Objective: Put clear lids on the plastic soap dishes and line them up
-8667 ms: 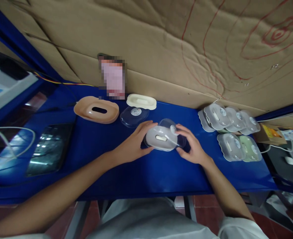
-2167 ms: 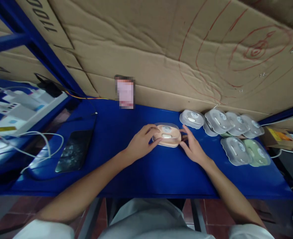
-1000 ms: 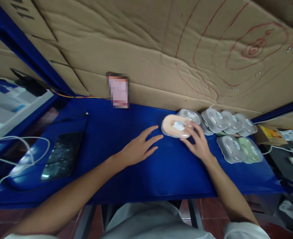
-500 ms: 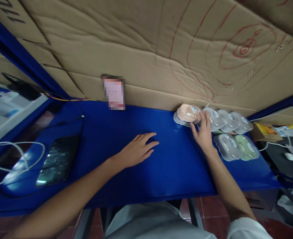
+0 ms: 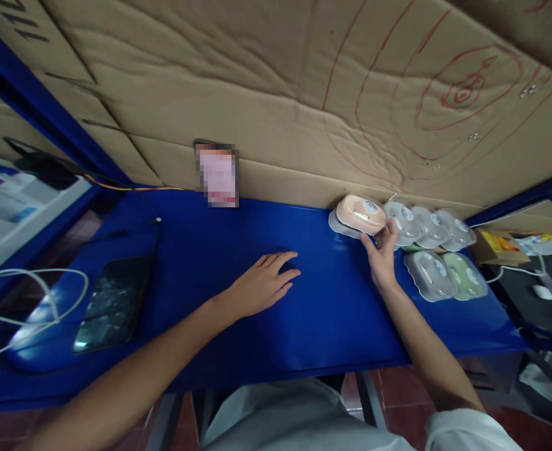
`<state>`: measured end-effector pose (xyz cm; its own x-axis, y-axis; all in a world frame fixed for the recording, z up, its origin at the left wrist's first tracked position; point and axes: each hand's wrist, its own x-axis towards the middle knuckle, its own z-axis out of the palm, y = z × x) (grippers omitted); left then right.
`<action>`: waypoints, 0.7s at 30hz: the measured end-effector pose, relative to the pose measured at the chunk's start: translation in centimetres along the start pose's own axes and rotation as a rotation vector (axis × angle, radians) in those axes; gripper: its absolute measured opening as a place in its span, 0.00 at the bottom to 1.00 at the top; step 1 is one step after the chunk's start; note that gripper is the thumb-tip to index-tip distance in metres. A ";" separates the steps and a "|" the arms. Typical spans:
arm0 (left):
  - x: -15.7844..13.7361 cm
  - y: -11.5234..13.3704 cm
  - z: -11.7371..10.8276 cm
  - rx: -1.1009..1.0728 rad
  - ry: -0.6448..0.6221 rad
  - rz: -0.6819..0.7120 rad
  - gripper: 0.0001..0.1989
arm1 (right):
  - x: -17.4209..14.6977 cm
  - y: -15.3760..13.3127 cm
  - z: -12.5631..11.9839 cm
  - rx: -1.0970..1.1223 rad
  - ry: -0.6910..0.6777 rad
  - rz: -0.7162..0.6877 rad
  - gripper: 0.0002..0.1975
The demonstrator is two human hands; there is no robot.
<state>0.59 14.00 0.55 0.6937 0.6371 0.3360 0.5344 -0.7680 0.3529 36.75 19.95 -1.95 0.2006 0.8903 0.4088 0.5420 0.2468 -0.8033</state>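
Observation:
A peach-coloured lidded container (image 5: 361, 212) with a clear cover and a round label sits on top of a grey one (image 5: 339, 227) against the cardboard. My right hand (image 5: 383, 257) is at its front right corner, thumb and fingers apart; whether the fingertips still touch it I cannot tell. Similar grey containers (image 5: 405, 225) stand in a row to the right, and a grey one (image 5: 429, 275) and a green one (image 5: 466, 275) lie in front of them. My left hand (image 5: 261, 285) rests over the blue table (image 5: 304, 338), fingers spread, holding nothing.
A dark tablet-like device (image 5: 111, 304) lies at the left beside a looped white cable (image 5: 46, 294). A phone-sized item with a blurred face (image 5: 219, 175) leans on the cardboard wall (image 5: 257, 75). An open carton (image 5: 499, 247) stands past the table's right side.
My right hand has slid slightly down and off the peach container's lid, leaving more of its right end in sight. The left hand stays in place.

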 end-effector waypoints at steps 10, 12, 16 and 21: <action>0.3 -0.4 -0.3 -0.045 0.031 -0.119 0.24 | 2.0 0.4 1.3 0.130 -0.195 -0.013 0.48; 0.4 -0.8 -0.5 -0.080 0.071 -0.181 0.27 | 3.1 0.3 2.0 0.152 -0.198 0.025 0.47; 0.4 -1.7 -1.0 -0.200 0.133 -0.307 0.29 | 5.1 -0.5 3.7 0.143 -0.189 0.108 0.43; 0.3 -2.6 -0.3 -0.433 0.175 -0.336 0.40 | 4.0 -4.1 6.0 0.187 -0.292 0.093 0.43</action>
<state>-0.70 16.20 0.04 0.4104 0.8709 0.2703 0.4396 -0.4486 0.7781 30.42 24.75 0.40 -0.0137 0.9774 0.2109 0.3681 0.2011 -0.9078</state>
